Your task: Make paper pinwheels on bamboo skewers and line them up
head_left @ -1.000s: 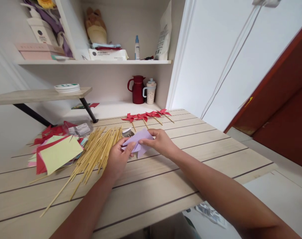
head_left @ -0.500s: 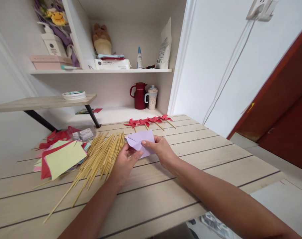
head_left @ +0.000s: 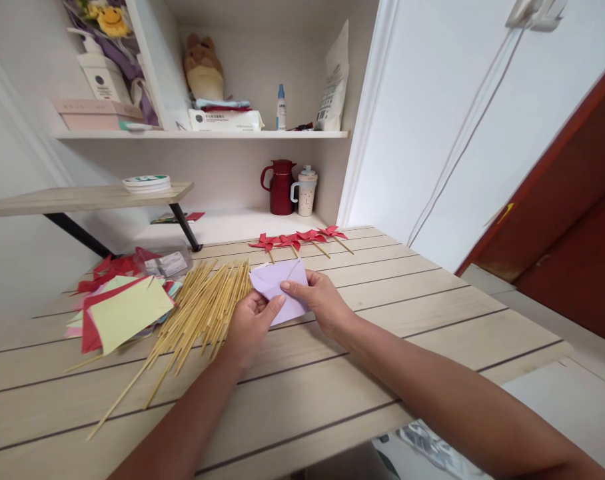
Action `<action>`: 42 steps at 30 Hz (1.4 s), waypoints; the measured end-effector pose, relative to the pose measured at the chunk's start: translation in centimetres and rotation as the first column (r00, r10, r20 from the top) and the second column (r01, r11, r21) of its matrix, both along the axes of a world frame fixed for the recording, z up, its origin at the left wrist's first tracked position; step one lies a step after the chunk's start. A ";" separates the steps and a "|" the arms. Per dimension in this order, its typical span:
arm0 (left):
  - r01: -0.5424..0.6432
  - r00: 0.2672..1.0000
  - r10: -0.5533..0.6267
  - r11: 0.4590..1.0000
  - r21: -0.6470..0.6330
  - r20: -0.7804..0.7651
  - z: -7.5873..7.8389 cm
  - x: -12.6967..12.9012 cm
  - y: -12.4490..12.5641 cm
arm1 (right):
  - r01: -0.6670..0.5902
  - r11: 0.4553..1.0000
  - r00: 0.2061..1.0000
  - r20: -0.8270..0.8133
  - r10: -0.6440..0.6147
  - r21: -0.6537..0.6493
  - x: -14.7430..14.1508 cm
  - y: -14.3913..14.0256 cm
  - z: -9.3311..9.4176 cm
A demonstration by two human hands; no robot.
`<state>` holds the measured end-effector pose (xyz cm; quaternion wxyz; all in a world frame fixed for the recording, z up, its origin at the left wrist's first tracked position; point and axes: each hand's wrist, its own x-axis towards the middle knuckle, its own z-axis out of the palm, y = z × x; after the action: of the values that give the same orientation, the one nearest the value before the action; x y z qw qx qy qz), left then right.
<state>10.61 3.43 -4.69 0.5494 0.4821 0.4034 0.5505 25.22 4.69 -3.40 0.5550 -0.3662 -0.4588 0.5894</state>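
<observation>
Purple paper steadied between both hands

Left hand: grasping the lower left edge of the purple paper, thumb on the near face. Right hand: pinching the right edge, thumb laid across the face. Two-sided hold presumably keeps the thin sheet flat and under control. A diagonal line shows near its upper right corner; cut or crease, cannot tell. Contact between the paper's lower edge and the worktop: unclear.

Just left of the left hand: loose heap of wooden sticks, probably placed there for easy reach. Farther left, past the heap: overlapping paper sheets, yellow-green on top, red beneath, likely piled to leave space before the hands.

Beyond the sheets: red paper pieces and a clear packet, seemingly set back out of the way.

Ahead of the hands, toward the far edge: four red pinwheels in a row, handles slanting to the near side; lying apart, I judge, so their blades escape crushing.

Farthest: red jug and speckled cup, side by side below the shelf, well away from the paper.
</observation>
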 end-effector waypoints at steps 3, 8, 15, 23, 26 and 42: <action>0.008 1.000 -0.008 1.000 0.003 -0.001 0.0 -0.1 0.0 | -0.008 1.000 1.000 -0.026 0.008 -0.006 -0.1 -0.1 0.0; 0.050 0.998 -0.050 0.999 0.014 0.044 0.1 0.0 -0.1 | 0.031 0.999 0.999 -0.022 -0.030 0.016 -0.2 0.1 -0.2; -0.026 0.997 0.026 1.000 -0.005 0.066 0.2 -0.1 0.0 | 0.005 1.000 1.000 -0.029 -0.005 0.021 -0.2 0.1 -0.3; -0.094 0.994 0.096 0.995 -0.027 0.053 0.2 -0.1 -0.1 | -0.020 0.999 0.998 -0.059 0.018 -0.035 -0.5 -0.3 -0.1; -0.101 0.993 0.104 0.994 -0.048 0.057 0.2 -0.3 0.0 | -0.038 0.999 0.998 -0.043 0.037 -0.020 -0.5 -0.2 -0.2; -0.057 0.979 0.068 0.997 -0.060 0.191 0.5 -2.0 0.8 | -0.126 0.900 0.983 0.175 0.057 0.417 2.3 0.0 1.5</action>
<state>8.59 4.27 -4.18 0.5812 0.3985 0.3781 0.6004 27.53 4.72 -1.95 0.5549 -0.2599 -0.6358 0.4694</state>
